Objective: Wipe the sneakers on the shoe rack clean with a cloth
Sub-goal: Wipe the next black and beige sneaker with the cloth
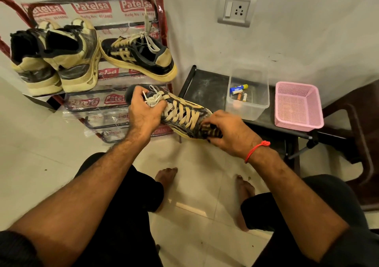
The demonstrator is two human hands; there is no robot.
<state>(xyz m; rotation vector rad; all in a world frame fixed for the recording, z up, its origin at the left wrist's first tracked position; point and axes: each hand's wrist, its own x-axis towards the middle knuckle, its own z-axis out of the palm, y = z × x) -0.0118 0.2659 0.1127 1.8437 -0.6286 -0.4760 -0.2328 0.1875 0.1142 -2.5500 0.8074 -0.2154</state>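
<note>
You are holding a dark sneaker [180, 113] with cream laces and a yellowed sole in the middle of the frame, off the shoe rack [114, 111] and in front of its lower shelves. Its leather is looking scuffed and shiny near the toe. Your left hand [143, 113] is gripping the heel end, fingers curled shut around the loose lace ends and the collar. Your right hand [227, 131] is pressing a dark striped cloth [211, 130] against the toe, fingers closed together on it, so the toe is lying under your fingertips. In the upper left of the frame, a matching sneaker [139, 55] and a cream and grey pair [55, 55] are sitting on the rack's top shelf. At the right, a clear tub [247, 104] and a pink basket [297, 107] are resting on a black stand [205, 88].
</note>
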